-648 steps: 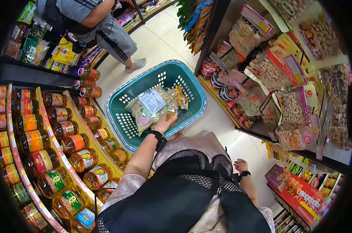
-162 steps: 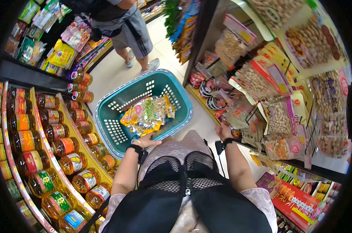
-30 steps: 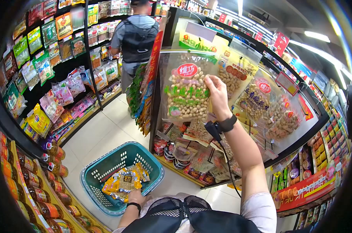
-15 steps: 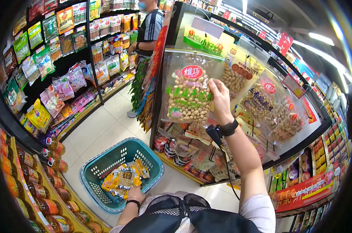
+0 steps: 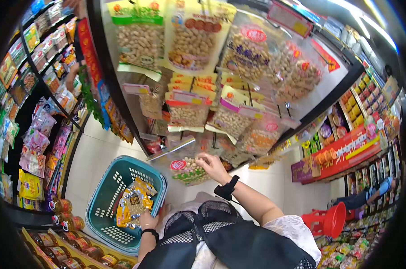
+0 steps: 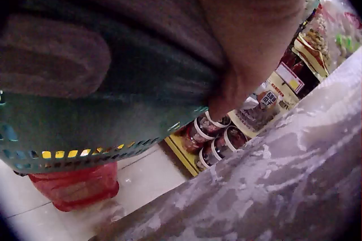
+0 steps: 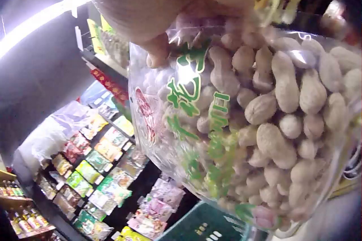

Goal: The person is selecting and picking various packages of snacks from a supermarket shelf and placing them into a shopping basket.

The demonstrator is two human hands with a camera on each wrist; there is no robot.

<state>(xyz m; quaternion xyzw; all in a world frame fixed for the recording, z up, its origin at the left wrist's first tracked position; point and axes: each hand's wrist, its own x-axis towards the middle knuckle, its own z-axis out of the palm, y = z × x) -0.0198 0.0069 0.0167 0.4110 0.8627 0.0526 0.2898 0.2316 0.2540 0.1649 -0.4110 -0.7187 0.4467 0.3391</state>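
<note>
My right hand (image 5: 214, 168) pinches a clear plastic bag of peanuts in shells (image 5: 189, 172) by its edge, low in front of my body and right of the basket. In the right wrist view the bag of peanuts (image 7: 271, 105) fills much of the picture, with green printing and a red oval label. My left hand (image 5: 148, 220) grips the near rim of a teal shopping basket (image 5: 97, 197). Its fingers are partly hidden; in the left wrist view the hand (image 6: 249, 31) lies over the basket's rim (image 6: 113, 122). Yellow-edged snack bags (image 5: 135, 204) lie inside the basket.
A rack of hanging peanut bags (image 5: 189, 45) stands ahead. Bottles of oil (image 5: 82, 242) line a shelf at lower left, and snack shelves (image 5: 34, 134) rise at far left. A red stool (image 5: 330, 219) and another person (image 5: 369, 195) are at the right.
The bag of peanuts has come down from the front of the rack toward the basket in my right hand. The view has turned right; my left hand stays at the basket.
</note>
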